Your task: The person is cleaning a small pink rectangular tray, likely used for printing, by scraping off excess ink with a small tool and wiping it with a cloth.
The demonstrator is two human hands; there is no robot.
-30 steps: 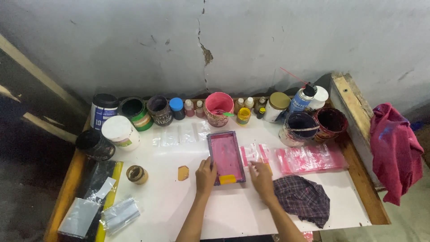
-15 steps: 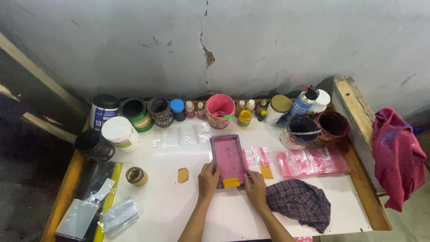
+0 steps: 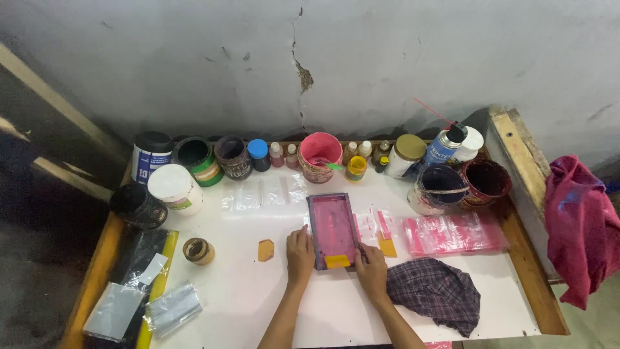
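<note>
A small rectangular printing frame smeared with pink ink lies flat in the middle of the white table. My left hand presses on the frame's lower left edge. My right hand rests at its lower right corner, fingers against the rim. An orange scraper sits inside the frame at its near end. Another orange scraper lies just right of the frame on clear plastic bags.
Paint tubs, jars and small bottles line the back edge, among them a pink pot and a spray can. A checked rag lies right, pink-printed bags beyond it. Tape roll and foil packets at left.
My right hand has moved left from the plastic bags to the frame's lower right corner. The left hand has stayed on the frame's left edge.
</note>
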